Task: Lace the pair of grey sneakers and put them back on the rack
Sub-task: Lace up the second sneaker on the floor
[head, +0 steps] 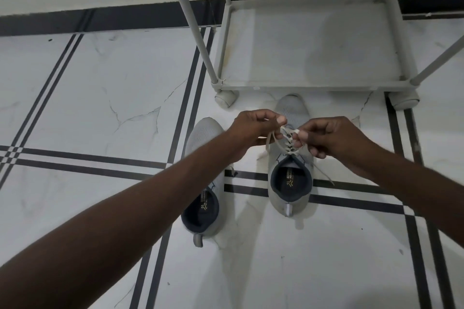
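Two grey sneakers with dark linings stand on the tiled floor, toes pointing to the rack. The right sneaker is laced with a pale lace crossing its eyelets. Over its tongue my left hand pinches one end of the lace, and my right hand pinches the other; a loop hangs between them. A loose lace end trails off the shoe's right side. The left sneaker sits beside it, partly hidden under my left forearm, so its lacing cannot be seen.
A grey shoe rack with thin poles and round feet stands just beyond the shoes, its bottom shelf bare. White marble floor tiles with black stripes spread all around. A wall with a dark skirting runs behind the rack.
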The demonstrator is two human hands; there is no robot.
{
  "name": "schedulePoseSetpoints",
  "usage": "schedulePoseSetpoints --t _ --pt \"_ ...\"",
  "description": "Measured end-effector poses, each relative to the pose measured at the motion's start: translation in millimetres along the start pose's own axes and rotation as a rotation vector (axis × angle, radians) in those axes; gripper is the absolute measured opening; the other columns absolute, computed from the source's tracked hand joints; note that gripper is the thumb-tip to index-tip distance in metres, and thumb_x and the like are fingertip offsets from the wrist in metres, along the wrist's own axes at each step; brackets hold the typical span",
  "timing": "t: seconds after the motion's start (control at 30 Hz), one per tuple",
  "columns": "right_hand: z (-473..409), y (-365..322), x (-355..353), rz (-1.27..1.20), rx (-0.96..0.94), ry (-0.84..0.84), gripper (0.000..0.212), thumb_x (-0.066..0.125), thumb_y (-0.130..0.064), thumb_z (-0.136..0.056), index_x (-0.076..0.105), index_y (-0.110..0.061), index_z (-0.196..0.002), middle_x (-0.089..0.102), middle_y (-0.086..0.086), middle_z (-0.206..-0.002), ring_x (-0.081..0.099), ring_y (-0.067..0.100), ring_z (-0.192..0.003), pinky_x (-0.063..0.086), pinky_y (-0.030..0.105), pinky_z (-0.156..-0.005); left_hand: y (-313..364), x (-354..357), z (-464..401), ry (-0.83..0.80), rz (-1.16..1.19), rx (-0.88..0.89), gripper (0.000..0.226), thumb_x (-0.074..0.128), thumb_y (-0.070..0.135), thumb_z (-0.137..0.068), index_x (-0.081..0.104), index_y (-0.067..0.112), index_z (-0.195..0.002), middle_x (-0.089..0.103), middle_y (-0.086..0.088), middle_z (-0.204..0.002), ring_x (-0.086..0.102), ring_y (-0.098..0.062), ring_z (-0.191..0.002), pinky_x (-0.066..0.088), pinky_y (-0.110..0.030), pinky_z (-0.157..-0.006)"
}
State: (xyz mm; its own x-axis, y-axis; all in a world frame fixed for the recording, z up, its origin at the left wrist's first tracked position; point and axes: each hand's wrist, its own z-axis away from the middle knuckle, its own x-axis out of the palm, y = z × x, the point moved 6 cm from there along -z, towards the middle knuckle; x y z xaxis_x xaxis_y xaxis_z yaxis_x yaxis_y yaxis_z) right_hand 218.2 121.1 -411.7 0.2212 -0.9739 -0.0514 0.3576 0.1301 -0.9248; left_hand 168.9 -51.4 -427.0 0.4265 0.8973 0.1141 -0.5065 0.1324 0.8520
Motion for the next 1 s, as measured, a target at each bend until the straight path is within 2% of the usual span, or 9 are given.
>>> schedulePoseSetpoints --t 0.1,0.17,0.3,0.47,0.57,0.73,0.87,1.0 --pt "-6.6 -1.7 -0.5 0.044 -0.070 0.159 0.010 0.074 -0.014 -0.084 0.076 -0.006 -0.089 0.074 0.020 -0.077 0.055 0.016 -0.047 0.042 0.024 -0.043 -10.0 1.2 -8.6 0.106 -0.034 -0.037 0.025 0.066 0.025 -0.093 0.072 0.004 -0.105 0.061 -0.005 -0.075 0.059 -0.010 -0.062 0.053 -0.020 -0.063" --pt "-9.5 -6.2 0.9 0.166 -0.122 0.190 0.006 0.073 -0.011 -0.085 0.075 -0.013 -0.090 0.074 0.012 -0.069 0.058 0.017 -0.043 0.042 0.022 -0.041 -15.3 4.5 -13.1 0.090 -0.045 -0.065 0.020 0.057 0.013 -0.097 0.071 0.007 -0.111 0.064 -0.005 -0.079 0.056 -0.009 -0.060 0.050 -0.021 -0.062" --pt "-11.8 -6.2 7.2 0.355 -0.144 0.153 0.029 0.060 0.003 -0.091 0.068 -0.020 -0.107 0.071 0.003 -0.069 0.065 0.021 -0.044 0.047 0.022 -0.040 -19.5 9.7 -17.4 -0.012 -0.005 -0.099 0.030 0.053 -0.006 -0.093 0.067 0.009 -0.114 0.067 -0.008 -0.088 0.060 -0.011 -0.063 0.053 -0.026 -0.069" --pt "-13.1 -1.2 14.2 0.421 -0.130 0.110 0.035 0.057 0.002 -0.093 0.061 -0.028 -0.112 0.067 0.009 -0.074 0.067 0.023 -0.046 0.054 0.032 -0.043 -24.4 14.9 -18.8 -0.019 0.113 -0.121 0.017 0.062 -0.007 -0.089 0.064 -0.002 -0.105 0.069 -0.019 -0.086 0.071 -0.023 -0.068 0.063 -0.033 -0.075" --pt "-16.5 -1.3 11.7 0.395 -0.122 0.102 0.032 0.061 0.000 -0.092 0.061 -0.027 -0.109 0.069 0.009 -0.066 0.068 0.025 -0.046 0.056 0.036 -0.044 -28.2 20.2 -18.8 -0.085 0.152 -0.164 0.010 0.062 -0.003 -0.091 0.067 -0.006 -0.099 0.072 -0.015 -0.082 0.073 -0.020 -0.071 0.062 -0.026 -0.070" --pt "-20.3 3.9 6.5 0.298 -0.083 0.044 0.024 0.065 -0.002 -0.090 0.058 -0.018 -0.107 0.069 0.005 -0.057 0.066 0.024 -0.045 0.054 0.032 -0.043 -28.5 29.5 -14.6 -0.200 0.183 -0.245 0.014 0.058 0.008 -0.096 0.068 0.004 -0.089 0.072 -0.007 -0.084 0.070 -0.013 -0.071 0.059 -0.022 -0.073" --pt "-24.3 22.9 0.9 0.116 0.023 0.003 0.025 0.067 -0.004 -0.089 0.052 -0.010 -0.107 0.069 0.011 -0.067 0.062 0.024 -0.051 0.052 0.030 -0.047 -30.3 29.9 -17.8 -0.124 0.097 -0.198 0.013 0.063 0.014 -0.094 0.068 0.010 -0.084 0.065 -0.007 -0.079 0.058 -0.008 -0.059 0.053 -0.019 -0.062" --pt "-27.1 39.1 -9.7 -0.020 0.103 -0.048 0.017 0.068 -0.004 -0.087 0.055 -0.004 -0.099 0.069 0.011 -0.069 0.061 0.021 -0.057 0.053 0.030 -0.055 -23.0 24.0 -16.7 -0.117 0.020 -0.118 0.013 0.060 0.017 -0.097 0.068 0.008 -0.092 0.065 -0.006 -0.079 0.060 -0.008 -0.061 0.055 -0.022 -0.065"
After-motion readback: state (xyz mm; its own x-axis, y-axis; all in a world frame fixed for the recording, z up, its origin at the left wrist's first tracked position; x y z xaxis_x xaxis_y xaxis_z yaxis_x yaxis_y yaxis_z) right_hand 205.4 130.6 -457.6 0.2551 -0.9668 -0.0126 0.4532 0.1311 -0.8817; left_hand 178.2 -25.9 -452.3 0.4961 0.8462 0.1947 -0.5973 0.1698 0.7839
